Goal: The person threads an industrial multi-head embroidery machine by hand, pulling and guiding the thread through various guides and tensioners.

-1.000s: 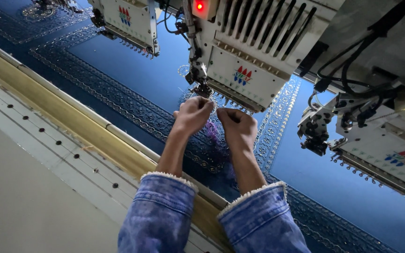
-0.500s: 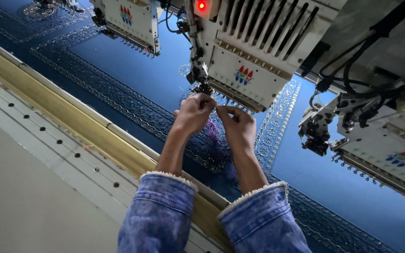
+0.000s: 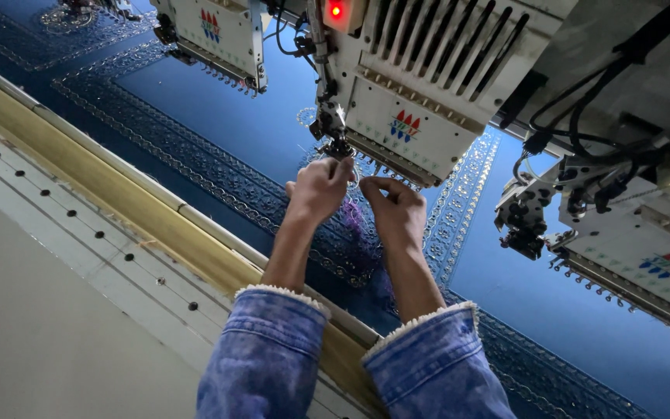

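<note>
Both hands raised to the needle end of an embroidery head.

Left hand (image 3: 318,188) is curled narrow just under the needle bar (image 3: 333,136), fingertips touching it; whether anything is pinched cannot be told. Right hand (image 3: 395,211) is pinched narrow just beside it; a thread cannot be made out. Blue cloth (image 3: 234,124) with silver borders is stretched beneath, behind a brass rail (image 3: 110,198).

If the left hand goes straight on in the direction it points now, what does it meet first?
Probably the needle part under the white machine head. The left hand reaches up toward it and is almost touching; depth is unclear.
</note>
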